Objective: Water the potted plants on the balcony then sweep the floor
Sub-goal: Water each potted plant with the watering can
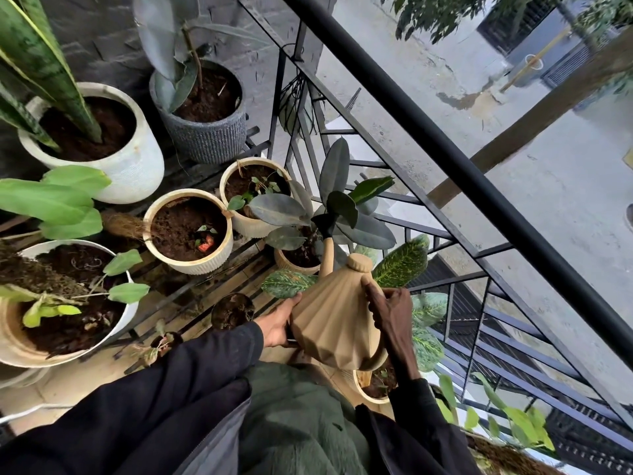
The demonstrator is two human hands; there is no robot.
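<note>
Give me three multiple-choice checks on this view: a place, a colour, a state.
1. The watering can spout aims at: A the snake plant pot; B the dark-leaved plant's pot; C the floor.
2. The can is: A green; B blue; C tan.
3. Hands on the can: A none; B right only; C both.
Answers: B, the spout tip sits over that pot; C, its ribbed body is tan; C, the left hand supports the side, the right hand grips it at the handle.
</note>
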